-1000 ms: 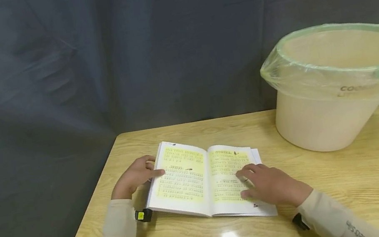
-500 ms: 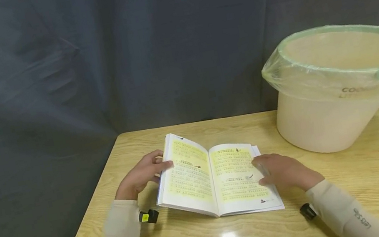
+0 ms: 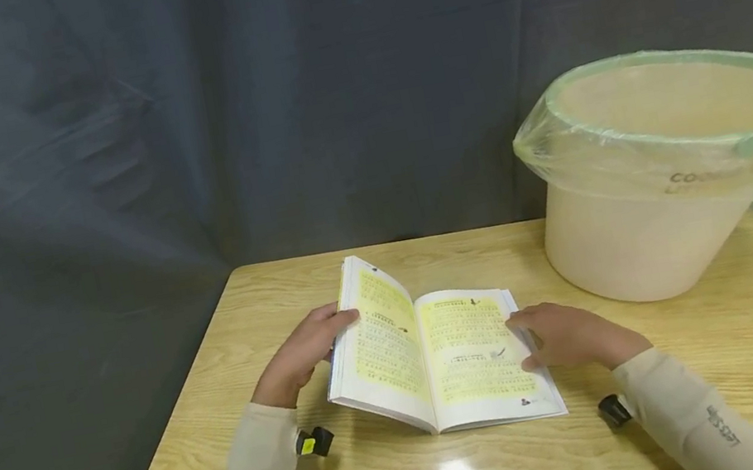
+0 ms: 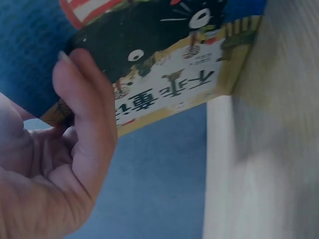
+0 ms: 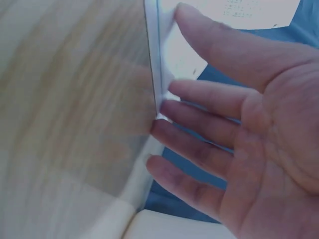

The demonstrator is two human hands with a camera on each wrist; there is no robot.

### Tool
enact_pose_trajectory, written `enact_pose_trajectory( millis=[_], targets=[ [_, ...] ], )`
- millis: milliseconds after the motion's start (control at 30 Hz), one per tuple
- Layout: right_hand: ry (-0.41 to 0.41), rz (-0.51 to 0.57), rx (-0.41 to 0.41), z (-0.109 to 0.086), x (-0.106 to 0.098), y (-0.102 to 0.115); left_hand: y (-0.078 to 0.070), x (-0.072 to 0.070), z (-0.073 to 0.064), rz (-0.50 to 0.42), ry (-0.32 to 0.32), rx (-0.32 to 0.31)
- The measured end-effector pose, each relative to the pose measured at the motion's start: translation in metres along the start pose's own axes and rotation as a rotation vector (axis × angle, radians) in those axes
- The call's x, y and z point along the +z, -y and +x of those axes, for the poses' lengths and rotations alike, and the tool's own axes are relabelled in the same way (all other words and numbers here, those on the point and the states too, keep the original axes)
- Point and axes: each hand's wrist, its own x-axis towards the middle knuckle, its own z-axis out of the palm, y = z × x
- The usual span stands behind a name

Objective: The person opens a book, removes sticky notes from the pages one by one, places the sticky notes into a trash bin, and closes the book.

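Observation:
An open book [image 3: 477, 356] with yellow-shaded printed pages lies on the wooden table, its left half raised at a slant. My left hand [image 3: 308, 350] grips that half by its outer edge, thumb over the page and fingers behind. In the left wrist view, those fingers press on the illustrated cover [image 4: 164, 64], which has a dark figure with white eyes and printed characters. At the right half's outer edge is my right hand [image 3: 568, 334]. The right wrist view shows its fingers extended, thumb and fingertips right at the page edge [image 5: 154, 55].
A large cream bucket [image 3: 623, 242] with a green rim and a clear plastic liner stands at the back right of the table [image 3: 524, 469]. A dark curtain [image 3: 351, 88] hangs behind the table. Small black devices sit at both wrists.
My left hand has lifted the book's left half more upright, moving right and slightly up. My right hand has slid right, off the page's middle to its outer edge.

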Motion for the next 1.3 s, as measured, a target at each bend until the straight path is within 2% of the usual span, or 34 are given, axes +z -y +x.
enact_pose_trajectory(
  millis=[100,267,367,467,533,633,833,967,1067,1133,1233,1300],
  targets=[
    [0.023,0.012,-0.034,-0.002,0.000,0.009,-0.005,-0.004,-0.008,0.033,-0.016,-0.006],
    [0.012,-0.051,-0.102,0.000,0.002,0.020,-0.012,-0.006,-0.017,0.056,-0.019,0.003],
    [0.014,-0.067,-0.119,0.001,0.001,0.019,-0.013,0.003,-0.016,0.043,-0.022,0.001],
    [0.030,-0.016,-0.136,0.001,-0.002,0.015,-0.014,0.019,-0.012,0.009,-0.039,-0.005],
    [0.047,0.051,-0.135,0.001,-0.005,0.013,-0.014,0.030,-0.009,-0.017,-0.048,0.006],
    [0.065,0.166,-0.087,0.001,-0.009,0.010,-0.014,0.043,-0.005,-0.034,-0.050,0.031],
    [-0.009,0.304,0.010,0.005,-0.011,0.006,-0.017,0.063,0.000,-0.015,-0.035,0.039],
    [-0.031,0.365,0.051,0.004,-0.011,0.005,-0.023,0.078,0.007,-0.036,-0.089,0.050],
    [-0.053,0.421,0.076,0.003,-0.012,0.006,-0.030,0.092,0.014,0.008,-0.152,0.087],
    [-0.063,0.500,0.066,0.004,-0.012,0.008,-0.034,0.101,0.018,0.066,-0.182,0.098],
    [-0.052,0.692,0.034,0.006,-0.012,0.011,-0.037,0.116,0.023,0.170,-0.203,0.083],
    [-0.013,0.827,0.000,0.007,-0.012,0.016,-0.038,0.126,0.025,0.248,-0.207,0.063]
  ],
)
